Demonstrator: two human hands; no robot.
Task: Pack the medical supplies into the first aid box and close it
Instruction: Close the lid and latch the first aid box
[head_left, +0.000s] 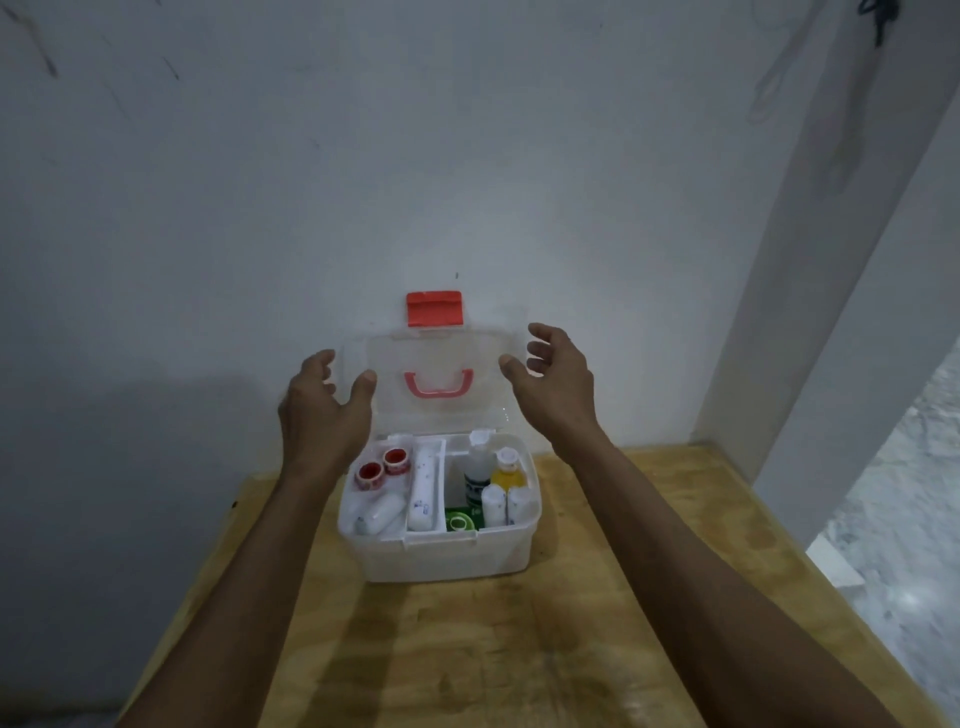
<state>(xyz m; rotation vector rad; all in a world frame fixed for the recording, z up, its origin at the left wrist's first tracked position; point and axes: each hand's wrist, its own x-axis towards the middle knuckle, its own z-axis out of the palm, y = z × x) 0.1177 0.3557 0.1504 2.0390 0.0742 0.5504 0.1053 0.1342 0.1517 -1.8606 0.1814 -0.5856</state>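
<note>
- The first aid box (447, 551) stands on the wooden table (519, 649), its clear lid (436, 364) upright between both hands.
- Left hand (322, 410) and right hand (558, 384) are spread open beside the lid edges; whether they touch, I cannot tell.
- Inside lie tape rolls (382, 467), bandage rolls (496, 504) and bottles (480, 467).

Both arms stretched forward; left hand (322, 410) and right hand (553, 384) raised, fingers spread, palms facing inward, holding nothing.

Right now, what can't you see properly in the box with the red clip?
Head view only:
- Print on the upright white bottle and green packet: too small, blurred.
- Lower layer of the clear plastic first aid box: hidden by its white tray.
- Whether the left hand and right hand touch the clear lid: unclear.
</note>
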